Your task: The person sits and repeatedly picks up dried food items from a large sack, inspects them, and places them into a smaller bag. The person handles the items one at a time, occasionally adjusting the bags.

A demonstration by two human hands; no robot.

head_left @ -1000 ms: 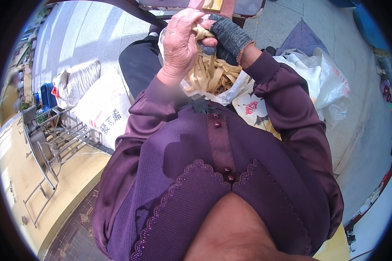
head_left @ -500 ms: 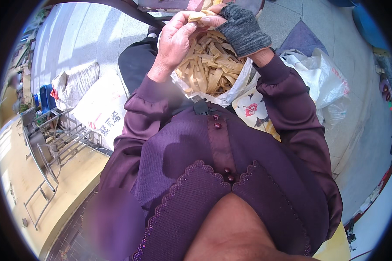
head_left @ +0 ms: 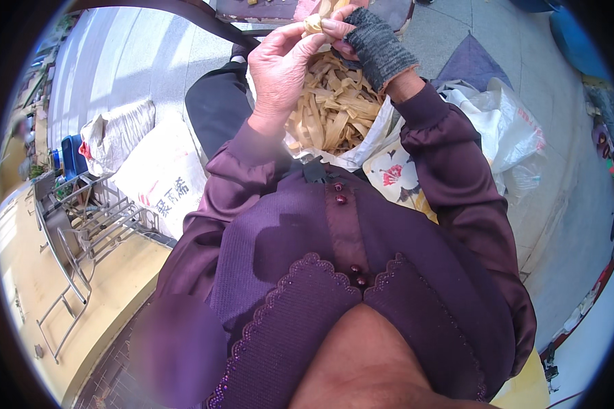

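My bare left hand (head_left: 278, 71) pinches a small folded knot of a pale yellow husk-like strip (head_left: 313, 24) between thumb and fingertips. My right hand (head_left: 375, 48), in a dark grey fingerless knit glove, closes on the same strip from the other side. Both hands meet at the top of the view, with the strip's loose ends rising beyond them. Just below them is a white sack (head_left: 356, 158), its rim rolled down. Many dry, tan strips (head_left: 338, 112) fill it, partly hidden by my left hand and the glove.
Beyond my hands stands a low, worn seat or table (head_left: 252, 9) with a dark frame. White sacks (head_left: 160, 174) lie at left near a metal rack (head_left: 99, 211). On the right are a crumpled white plastic bag (head_left: 501, 126), a floral cloth (head_left: 392, 174) and a blue tub (head_left: 576, 44).
My fingers have shifted slightly on the strip, and the left hand now looks more upright. The strip, loose-ended before, looks folded into a tighter, rounder knot.
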